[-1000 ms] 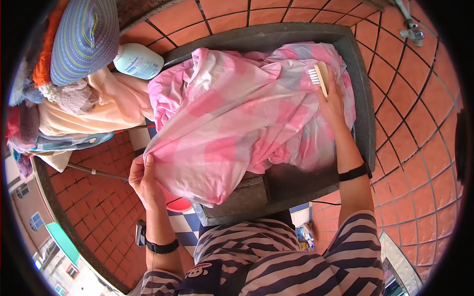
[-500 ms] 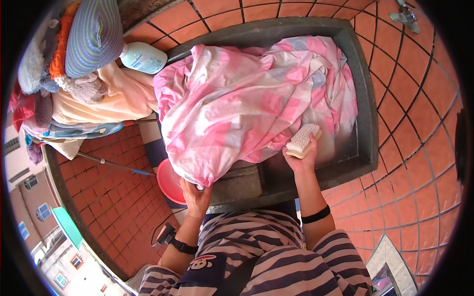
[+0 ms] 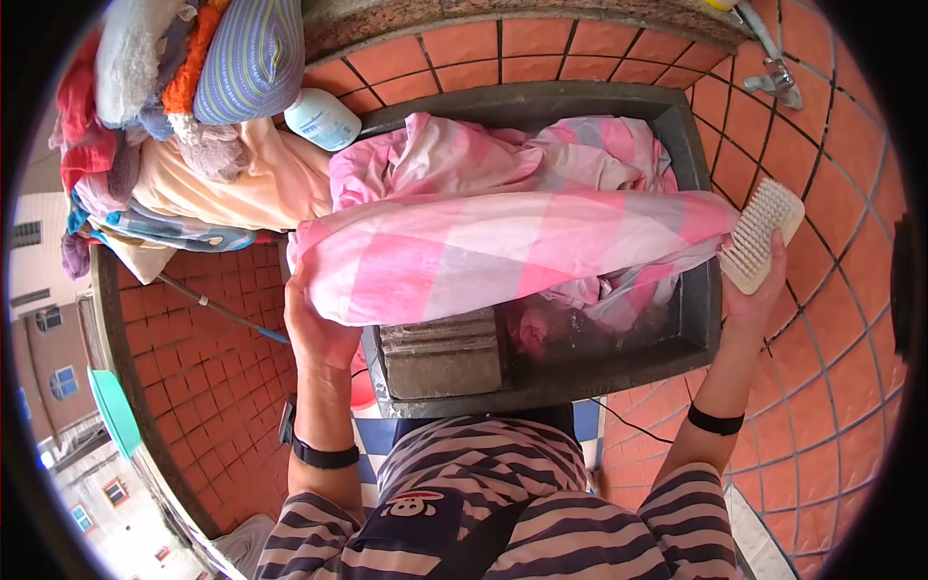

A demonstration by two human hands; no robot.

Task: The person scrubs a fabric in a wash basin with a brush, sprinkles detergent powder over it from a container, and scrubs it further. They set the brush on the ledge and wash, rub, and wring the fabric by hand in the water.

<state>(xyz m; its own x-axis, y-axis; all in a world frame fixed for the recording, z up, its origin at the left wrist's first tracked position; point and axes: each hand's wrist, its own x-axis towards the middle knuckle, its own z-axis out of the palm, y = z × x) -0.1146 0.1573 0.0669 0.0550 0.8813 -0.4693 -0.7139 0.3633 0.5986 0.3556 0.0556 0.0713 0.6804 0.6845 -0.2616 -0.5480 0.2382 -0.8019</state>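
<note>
A pink, white and grey checked cloth (image 3: 503, 237) is stretched taut across a dark stone sink (image 3: 701, 329), with its rest bunched at the back of the basin. At the cloth's left end my left hand (image 3: 324, 324) is closed on its edge. My right hand (image 3: 759, 285), beyond the sink's right rim, holds a scrubbing brush (image 3: 764, 235) with its pale bristles facing up. The cloth's right corner meets this hand beside the brush; the fingers gripping there are partly hidden. A ridged washboard slab (image 3: 440, 358) shows below the cloth.
A white bottle (image 3: 324, 120) stands at the sink's back left corner. Towels and a striped blue cushion (image 3: 249, 63) are piled at the left. A metal tap (image 3: 776, 79) is at the upper right. Part of a red basin (image 3: 362, 390) shows beside the sink's lower left.
The cloth has gone from bunched to stretched across the sink. My left hand has moved left and up; my right hand has moved right with the brush, out past the rim.
</note>
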